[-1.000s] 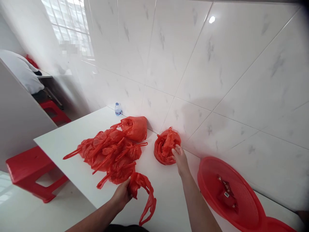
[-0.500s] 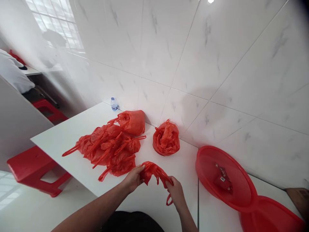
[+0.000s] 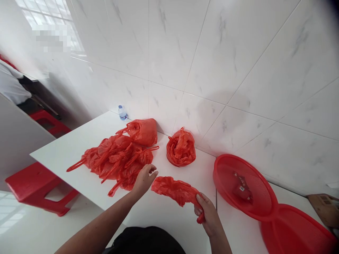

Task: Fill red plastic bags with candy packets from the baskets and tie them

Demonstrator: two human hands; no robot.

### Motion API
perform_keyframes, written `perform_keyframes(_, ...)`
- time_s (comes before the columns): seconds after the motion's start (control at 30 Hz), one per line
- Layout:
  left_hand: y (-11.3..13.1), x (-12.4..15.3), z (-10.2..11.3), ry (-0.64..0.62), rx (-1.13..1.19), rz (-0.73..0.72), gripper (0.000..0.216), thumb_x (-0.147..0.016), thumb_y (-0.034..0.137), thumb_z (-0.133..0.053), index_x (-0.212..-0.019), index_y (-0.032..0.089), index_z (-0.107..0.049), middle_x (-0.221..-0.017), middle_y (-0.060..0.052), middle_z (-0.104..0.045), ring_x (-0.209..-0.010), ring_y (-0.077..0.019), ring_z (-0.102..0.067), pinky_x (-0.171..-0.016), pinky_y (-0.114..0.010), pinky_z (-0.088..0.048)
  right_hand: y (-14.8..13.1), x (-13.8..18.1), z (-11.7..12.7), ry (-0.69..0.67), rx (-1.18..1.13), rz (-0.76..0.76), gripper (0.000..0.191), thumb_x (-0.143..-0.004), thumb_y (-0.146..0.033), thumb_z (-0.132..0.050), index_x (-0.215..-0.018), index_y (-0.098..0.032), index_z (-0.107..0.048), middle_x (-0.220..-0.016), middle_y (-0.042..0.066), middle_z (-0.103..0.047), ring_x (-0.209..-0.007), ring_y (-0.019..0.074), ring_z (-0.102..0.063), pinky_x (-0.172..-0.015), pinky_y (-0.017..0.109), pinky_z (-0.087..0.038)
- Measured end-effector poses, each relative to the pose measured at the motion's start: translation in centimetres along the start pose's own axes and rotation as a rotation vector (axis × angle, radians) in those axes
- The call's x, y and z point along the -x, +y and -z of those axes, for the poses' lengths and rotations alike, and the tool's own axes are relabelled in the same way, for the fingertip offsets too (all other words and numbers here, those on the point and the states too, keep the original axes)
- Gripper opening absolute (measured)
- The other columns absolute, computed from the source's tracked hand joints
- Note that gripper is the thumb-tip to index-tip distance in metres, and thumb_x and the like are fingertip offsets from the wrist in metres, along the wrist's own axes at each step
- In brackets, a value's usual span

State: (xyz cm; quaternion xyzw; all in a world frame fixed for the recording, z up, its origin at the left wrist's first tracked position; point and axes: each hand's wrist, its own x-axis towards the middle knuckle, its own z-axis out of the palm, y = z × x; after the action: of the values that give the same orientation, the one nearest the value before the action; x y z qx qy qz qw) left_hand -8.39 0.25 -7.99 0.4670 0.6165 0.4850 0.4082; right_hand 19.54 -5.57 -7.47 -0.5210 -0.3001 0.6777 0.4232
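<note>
My right hand (image 3: 208,215) is closed on the handle end of a red plastic bag (image 3: 176,189), which lies stretched out on the white table (image 3: 79,141). My left hand (image 3: 144,178) hovers open just left of the bag's other end, fingers apart, holding nothing. Behind my left hand lies a pile of tied red bags (image 3: 119,158). An open, crumpled red bag (image 3: 181,148) sits near the wall.
Two red plastic baskets (image 3: 246,192) lie at the right, the nearer one holding a small red packet (image 3: 239,187). A small water bottle (image 3: 122,112) stands by the tiled wall. Red stools (image 3: 34,188) stand left of the table. Another person's white sleeve (image 3: 10,88) shows far left.
My right hand left the crumpled bag by the wall and took the loose bag's handles. Both hands spread it out, then my left hand let go and opened.
</note>
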Motion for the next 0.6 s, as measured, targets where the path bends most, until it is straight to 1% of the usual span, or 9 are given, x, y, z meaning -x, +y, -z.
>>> perform_keyframes(0.07,0.1,1.1,-0.7,-0.135,-0.055,0.004,0.023,-0.067,0.032,-0.072,-0.088,0.022,-0.067,-0.083,-0.001,-0.059,-0.072,-0.0178,-0.052,-0.070,-0.028,-0.041,0.2,0.0,-0.2,-0.003,0.014,0.006,0.032,-0.077,-0.050,-0.066,-0.081,-0.019,-0.058,-0.054,-0.009,-0.036,-0.047,0.0052,-0.026,-0.043,0.018,-0.025)
perform_keyframes(0.17,0.0,2.6,-2.0,-0.360,-0.094,0.056,0.066,-0.057,0.033,-0.080,-0.120,0.027,-0.061,-0.082,0.002,-0.059,-0.062,-0.0138,-0.050,-0.060,-0.025,-0.038,0.4,0.2,-0.8,-0.033,0.028,0.017,0.031,-0.078,-0.050,-0.065,-0.080,-0.019,-0.059,-0.055,-0.008,-0.038,-0.048,0.0049,-0.026,-0.045,0.018,-0.026)
perform_keyframes(0.23,-0.1,3.1,-2.9,-0.447,-0.095,0.085,0.085,-0.053,0.033,-0.083,-0.132,0.029,-0.052,-0.074,0.005,-0.058,-0.059,-0.0135,-0.049,-0.058,-0.025,-0.036,0.5,0.5,-1.3,-0.062,0.037,0.026,0.031,-0.079,-0.050,-0.064,-0.080,-0.019,-0.059,-0.056,-0.008,-0.039,-0.048,0.0050,-0.027,-0.045,0.018,-0.027)
perform_keyframes(0.27,-0.3,3.3,-3.4,-0.470,-0.092,0.103,0.086,-0.054,0.033,-0.082,-0.134,0.028,-0.050,-0.069,0.006,-0.058,-0.058,-0.0138,-0.049,-0.058,-0.025,-0.036,0.6,0.7,-1.5,-0.080,0.039,0.031,0.031,-0.079,-0.050,-0.064,-0.081,-0.019,-0.059,-0.057,-0.008,-0.040,-0.048,0.0051,-0.027,-0.046,0.018,-0.028)
perform_keyframes(0.37,-0.8,3.1,-4.7,-0.474,-0.021,0.184,0.065,-0.058,0.033,-0.078,-0.120,0.023,-0.062,-0.059,0.006,-0.056,-0.056,-0.0141,-0.049,-0.057,-0.025,-0.034,0.7,1.2,-2.0,-0.104,0.032,0.044,0.033,-0.082,-0.052,-0.059,-0.080,-0.019,-0.059,-0.057,-0.007,-0.039,-0.049,0.0053,-0.027,-0.046,0.019,-0.028)
perform_keyframes(0.43,-1.1,2.8,-5.2,-0.437,0.063,0.234,0.033,-0.058,0.029,-0.077,-0.089,0.019,-0.070,-0.056,0.005,-0.056,-0.055,-0.0132,-0.047,-0.055,-0.025,-0.033,0.9,1.6,-1.9,-0.081,0.024,0.037,0.035,-0.083,-0.053,-0.056,-0.075,-0.019,-0.056,-0.055,-0.007,-0.038,-0.048,0.0056,-0.028,-0.045,0.019,-0.029)
perform_keyframes(0.47,-1.2,2.6,-5.3,-0.416,0.102,0.252,0.020,-0.059,0.028,-0.076,-0.075,0.018,-0.068,-0.055,0.005,-0.056,-0.054,-0.0126,-0.046,-0.054,-0.025,-0.032,1.0,1.7,-1.7,-0.055,0.028,0.031,0.034,-0.083,-0.052,-0.057,-0.073,-0.019,-0.055,-0.055,-0.007,-0.038,-0.048,0.0058,-0.028,-0.045,0.019,-0.029)
perform_keyframes(0.53,-1.3,2.0,-5.2,-0.365,0.164,0.282,0.016,-0.063,0.028,-0.072,-0.062,0.018,-0.060,-0.053,0.004,-0.054,-0.053,-0.0118,-0.046,-0.053,-0.025,-0.033,1.4,1.7,-1.0,0.016,0.078,0.024,0.032,-0.081,-0.050,-0.060,-0.072,-0.020,-0.054,-0.053,-0.007,-0.040,-0.047,0.0061,-0.031,-0.044,0.019,-0.030)
perform_keyframes(0.6,-1.1,1.5,-4.6,-0.307,0.237,0.314,0.018,-0.069,0.031,-0.068,-0.066,0.018,-0.055,-0.057,0.003,-0.056,-0.055,-0.0121,-0.050,-0.054,-0.024,-0.037,2.1,1.5,-0.1,0.109,0.187,0.035,0.032,-0.080,-0.050,-0.061,-0.070,-0.020,-0.054,-0.050,-0.007,-0.042,-0.047,0.0068,-0.036,-0.044,0.018,-0.032)
